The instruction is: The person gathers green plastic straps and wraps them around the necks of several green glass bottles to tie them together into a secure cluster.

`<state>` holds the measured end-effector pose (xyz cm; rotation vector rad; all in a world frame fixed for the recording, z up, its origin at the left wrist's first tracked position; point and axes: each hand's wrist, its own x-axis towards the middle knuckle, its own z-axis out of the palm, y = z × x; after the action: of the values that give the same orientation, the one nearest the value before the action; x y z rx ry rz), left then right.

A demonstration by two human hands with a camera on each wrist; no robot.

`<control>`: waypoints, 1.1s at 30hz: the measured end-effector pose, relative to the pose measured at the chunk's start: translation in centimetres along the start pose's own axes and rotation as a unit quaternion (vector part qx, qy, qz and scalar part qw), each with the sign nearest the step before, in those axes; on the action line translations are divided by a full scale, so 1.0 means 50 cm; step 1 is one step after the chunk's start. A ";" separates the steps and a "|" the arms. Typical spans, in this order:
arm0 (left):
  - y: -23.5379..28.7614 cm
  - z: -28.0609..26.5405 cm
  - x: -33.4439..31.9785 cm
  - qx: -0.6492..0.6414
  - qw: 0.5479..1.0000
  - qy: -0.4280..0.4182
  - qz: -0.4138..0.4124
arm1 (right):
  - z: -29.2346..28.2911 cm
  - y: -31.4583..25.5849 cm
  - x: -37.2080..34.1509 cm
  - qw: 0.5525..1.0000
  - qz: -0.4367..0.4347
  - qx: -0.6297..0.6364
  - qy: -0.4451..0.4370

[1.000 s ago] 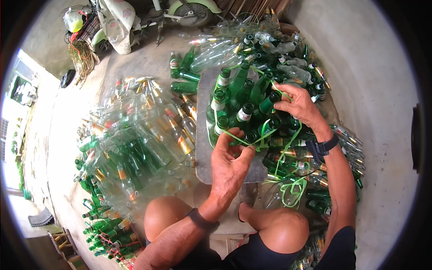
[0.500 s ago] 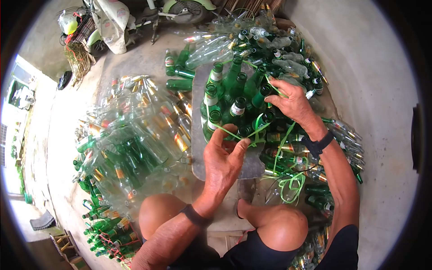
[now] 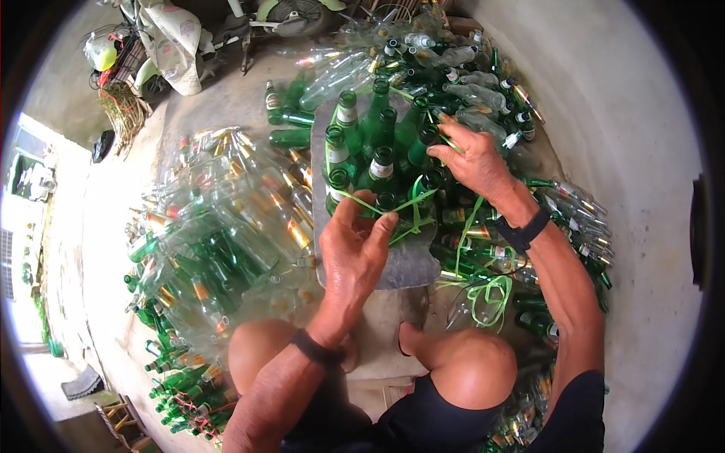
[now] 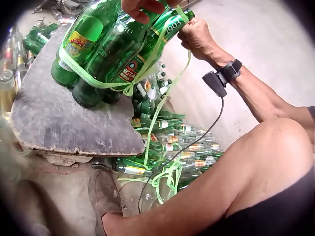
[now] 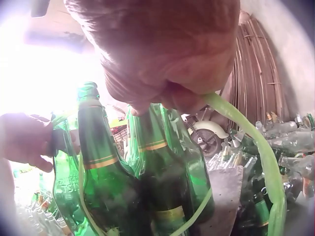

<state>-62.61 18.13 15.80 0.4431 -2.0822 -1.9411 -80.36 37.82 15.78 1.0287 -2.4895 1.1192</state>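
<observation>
A bundle of upright green glass bottles (image 3: pixel 381 175) stands on a dark grey board (image 3: pixel 377 272), with a light green plastic strap (image 4: pixel 93 78) round it and a knot low on its near side. My left hand (image 3: pixel 351 245) pinches the strap between thumb and fingers at the near bottle necks. At the bundle's right, my right hand (image 3: pixel 479 162) grips another stretch of strap beside a bottle neck. In the right wrist view the strap (image 5: pixel 263 162) comes out of its curled fingers and hangs down; the fingertips are largely hidden there.
Clear bottles (image 3: pixel 219 204) are heaped at the left, and more bottles (image 3: pixel 468 83) lie at the back right. A loose coil of strap (image 3: pixel 489 298) rests by the right knee. A dark cable (image 4: pixel 189 145) runs from the right wrist. Behind is a two-wheeler (image 3: pixel 291 16).
The head view has shifted, so the bundle and both hands appear farther left and higher. Both hands keep hold of the strap, and the bottles stay standing on the board.
</observation>
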 end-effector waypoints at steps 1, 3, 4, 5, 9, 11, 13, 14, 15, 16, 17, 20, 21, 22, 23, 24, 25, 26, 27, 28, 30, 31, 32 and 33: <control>0.003 -0.003 0.003 -0.001 1.000 -0.002 0.000 | 0.001 -0.004 0.000 1.000 0.003 -0.011 -0.005; -0.004 -0.010 0.008 0.004 1.000 -0.001 -0.003 | 0.005 -0.011 -0.006 1.000 0.021 -0.021 -0.007; -0.007 -0.012 0.009 0.008 1.000 0.001 -0.004 | 0.007 -0.014 -0.009 0.999 0.039 -0.030 -0.010; -0.006 -0.013 0.010 0.010 1.000 0.001 -0.002 | 0.009 -0.017 -0.010 0.999 0.037 -0.029 -0.007; 0.011 -0.016 -0.004 0.014 1.000 0.021 -0.018 | 0.015 -0.036 -0.016 0.999 0.029 -0.017 0.025; 0.006 -0.020 -0.016 0.084 0.995 0.047 -0.020 | 0.013 -0.039 -0.019 0.998 0.047 -0.022 0.018; -0.019 -0.017 -0.044 0.061 0.998 0.000 -0.032 | 0.020 -0.030 -0.020 0.998 0.044 -0.039 0.024; -0.023 -0.012 -0.057 0.038 0.997 -0.046 -0.046 | 0.019 -0.035 -0.020 0.998 0.045 -0.037 0.025; -0.018 0.008 -0.069 0.034 0.998 -0.049 -0.003 | 0.018 -0.042 -0.020 0.998 0.045 -0.033 0.029; -0.013 0.022 -0.074 0.035 0.998 -0.048 -0.002 | 0.018 -0.047 -0.019 0.998 0.044 -0.030 0.034; -0.007 0.037 -0.071 0.069 0.995 -0.054 0.036 | 0.019 -0.048 -0.019 0.998 0.044 -0.030 0.034; -0.014 0.097 -0.063 0.125 0.985 -0.020 0.121 | 0.026 -0.044 -0.025 0.997 0.048 -0.039 0.036; -0.021 0.113 -0.056 0.150 0.974 0.021 0.167 | 0.028 -0.042 -0.027 0.997 0.046 -0.039 0.042; -0.029 0.121 -0.045 0.149 0.974 0.023 0.167 | 0.031 -0.043 -0.026 0.997 0.042 -0.039 0.047; -0.036 0.127 -0.033 0.159 0.972 0.029 0.168 | 0.032 -0.047 -0.024 0.997 0.040 -0.038 0.046; -0.046 0.136 -0.022 0.169 0.970 0.034 0.169 | 0.032 -0.050 -0.025 0.997 0.051 -0.042 0.044; -0.055 0.146 -0.014 0.168 0.971 0.035 0.169 | 0.031 -0.052 -0.026 0.996 0.062 -0.046 0.041; -0.058 0.154 -0.005 0.170 0.965 0.063 0.189 | 0.032 -0.049 -0.027 0.996 0.060 -0.047 0.041; -0.061 0.161 0.001 0.173 0.958 0.091 0.208 | 0.034 -0.044 -0.027 0.997 0.043 -0.047 0.048; -0.066 0.166 0.003 0.172 0.958 0.094 0.208 | 0.037 -0.041 -0.028 0.997 0.027 -0.047 0.055; -0.065 0.170 0.001 0.142 0.974 0.069 0.165 | 0.037 -0.051 -0.028 0.997 0.035 -0.047 0.050; -0.066 0.171 0.002 0.143 0.974 0.071 0.163 | 0.035 -0.057 -0.029 0.997 0.045 -0.048 0.049; -0.070 0.173 0.005 0.134 0.972 0.076 0.175 | 0.034 -0.061 -0.028 0.997 0.045 -0.048 0.048; -0.075 0.175 0.006 0.125 0.971 0.080 0.186 | 0.033 -0.064 -0.029 0.996 0.037 -0.062 0.052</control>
<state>-66.15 25.83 11.42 0.2247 -2.1277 -1.3960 -76.99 35.87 15.81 0.8296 -2.4955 0.9973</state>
